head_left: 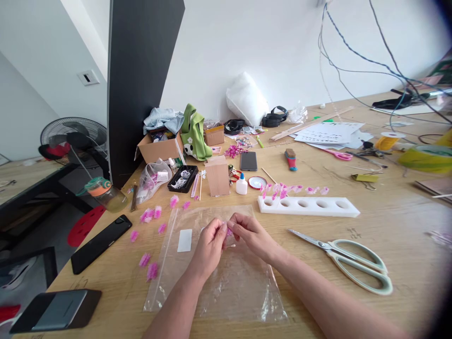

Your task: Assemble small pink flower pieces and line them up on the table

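Over a clear plastic zip bag (243, 287) lying flat, my left hand (210, 242) and my right hand (251, 234) meet with fingertips pinched together. Between them shows a small pink petal piece (229, 231), mostly hidden by the fingers. A thin white tip (231, 245) sticks out just below the fingers; what it belongs to is unclear. Left of the bag lie several fluffy pink flower pieces (152, 271). Behind my right hand, a row of pink petals (282, 190) lies by a white foam holder (307, 207) with round holes. A white label (184, 240) sits on the bag.
Large scissors (353, 263) lie right of my right forearm. A white glue bottle (241, 184), a wooden block (217, 176), a black tray (182, 179) and a phone (249, 161) stand or lie behind the bag. A black phone (101, 244) rests near the left table edge.
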Demonstrator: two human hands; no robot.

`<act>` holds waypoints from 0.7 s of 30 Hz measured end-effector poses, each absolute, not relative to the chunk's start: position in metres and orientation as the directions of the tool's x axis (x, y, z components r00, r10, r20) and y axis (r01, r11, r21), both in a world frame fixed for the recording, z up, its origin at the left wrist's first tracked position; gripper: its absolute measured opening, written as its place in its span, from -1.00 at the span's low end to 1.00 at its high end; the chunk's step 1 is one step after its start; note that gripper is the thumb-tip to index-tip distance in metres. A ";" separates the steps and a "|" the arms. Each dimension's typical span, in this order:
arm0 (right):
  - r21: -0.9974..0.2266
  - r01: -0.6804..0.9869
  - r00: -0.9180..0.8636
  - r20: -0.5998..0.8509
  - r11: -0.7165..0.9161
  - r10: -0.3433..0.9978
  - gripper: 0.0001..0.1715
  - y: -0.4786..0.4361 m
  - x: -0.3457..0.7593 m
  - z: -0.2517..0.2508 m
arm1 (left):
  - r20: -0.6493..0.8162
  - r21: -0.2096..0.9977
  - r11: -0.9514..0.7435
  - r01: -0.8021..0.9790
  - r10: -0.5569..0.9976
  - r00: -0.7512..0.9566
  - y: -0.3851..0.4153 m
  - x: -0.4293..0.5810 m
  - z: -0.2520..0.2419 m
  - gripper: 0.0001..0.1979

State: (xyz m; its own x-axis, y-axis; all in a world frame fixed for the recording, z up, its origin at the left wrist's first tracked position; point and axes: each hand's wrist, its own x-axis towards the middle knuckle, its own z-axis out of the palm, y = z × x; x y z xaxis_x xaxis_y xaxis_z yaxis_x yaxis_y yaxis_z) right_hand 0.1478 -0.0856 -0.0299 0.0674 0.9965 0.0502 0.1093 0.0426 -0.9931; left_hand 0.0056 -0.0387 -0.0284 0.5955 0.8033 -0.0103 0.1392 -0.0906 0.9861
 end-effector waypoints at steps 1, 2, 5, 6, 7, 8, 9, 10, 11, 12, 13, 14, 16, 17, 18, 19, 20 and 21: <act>-0.993 0.103 0.066 0.060 0.053 0.996 -0.54 -0.086 0.148 -0.030 | -0.023 0.987 -0.075 0.141 0.806 0.591 -0.038 0.006 -0.029 -0.64; -0.993 0.098 0.064 0.069 0.062 0.996 -0.55 -0.086 0.148 -0.029 | -0.041 0.989 -0.052 0.141 0.812 0.582 -0.038 0.006 -0.029 -0.64; -0.992 0.100 0.067 0.086 0.079 0.994 -0.57 -0.086 0.148 -0.029 | -0.094 0.992 0.037 0.118 0.841 0.533 -0.038 0.005 -0.026 -0.63; -0.991 0.107 0.068 0.090 0.082 0.994 -0.57 -0.086 0.148 -0.030 | -0.105 0.992 0.055 0.111 0.849 0.518 -0.038 0.005 -0.024 -0.64; -0.989 0.119 0.067 0.098 0.090 0.993 -0.58 -0.085 0.148 -0.030 | -0.107 0.993 0.061 0.106 0.854 0.509 -0.039 0.005 -0.021 -0.65; -0.985 0.138 0.065 0.114 0.104 0.991 -0.58 -0.085 0.148 -0.031 | -0.101 0.993 0.053 0.109 0.856 0.507 -0.039 0.004 -0.019 -0.65; -0.979 0.162 0.061 0.133 0.122 0.989 -0.59 -0.085 0.148 -0.031 | -0.091 0.992 0.034 0.120 0.855 0.511 -0.040 0.004 -0.018 -0.65; -0.972 0.187 0.056 0.153 0.140 0.987 -0.60 -0.086 0.148 -0.032 | -0.075 0.990 0.003 0.138 0.853 0.517 -0.040 0.004 -0.017 -0.65; -0.966 0.210 0.052 0.167 0.153 0.985 -0.61 -0.086 0.148 -0.033 | -0.055 0.986 -0.036 0.161 0.850 0.525 -0.041 0.004 -0.016 -0.65; -0.960 0.230 0.048 0.175 0.160 0.983 -0.62 -0.086 0.148 -0.034 | -0.035 0.979 -0.079 0.189 0.845 0.533 -0.041 0.004 -0.017 -0.65; -0.956 0.245 0.045 0.176 0.160 0.983 -0.63 -0.086 0.148 -0.034 | -0.018 0.969 -0.119 0.219 0.842 0.540 -0.041 0.004 -0.018 -0.65; -0.953 0.257 0.043 0.176 0.159 0.983 -0.64 -0.087 0.148 -0.035 | -0.007 0.957 -0.152 0.247 0.839 0.544 -0.040 0.005 -0.020 -0.65; -0.948 0.276 0.046 0.177 0.158 0.983 -0.64 -0.087 0.147 -0.035 | 0.007 0.940 -0.193 0.282 0.837 0.547 -0.038 0.005 -0.025 -0.66; -0.946 0.284 0.050 0.179 0.158 0.983 -0.64 -0.086 0.147 -0.035 | 0.011 0.935 -0.203 0.292 0.836 0.548 -0.038 0.005 -0.026 -0.66; -0.945 0.289 0.053 0.179 0.157 0.982 -0.64 -0.086 0.147 -0.035 | 0.016 0.930 -0.213 0.299 0.836 0.548 -0.037 0.005 -0.028 -0.66; -0.944 0.291 0.056 0.177 0.154 0.983 -0.63 -0.086 0.146 -0.035 | 0.023 0.926 -0.225 0.304 0.836 0.549 -0.036 0.005 -0.029 -0.66; -0.945 0.291 0.056 0.173 0.150 0.983 -0.63 -0.085 0.146 -0.035 | 0.032 0.920 -0.240 0.309 0.834 0.551 -0.036 0.005 -0.029 -0.66; -0.946 0.289 0.055 0.168 0.145 0.984 -0.63 -0.085 0.146 -0.035 | 0.043 0.915 -0.254 0.313 0.833 0.552 -0.036 0.005 -0.029 -0.67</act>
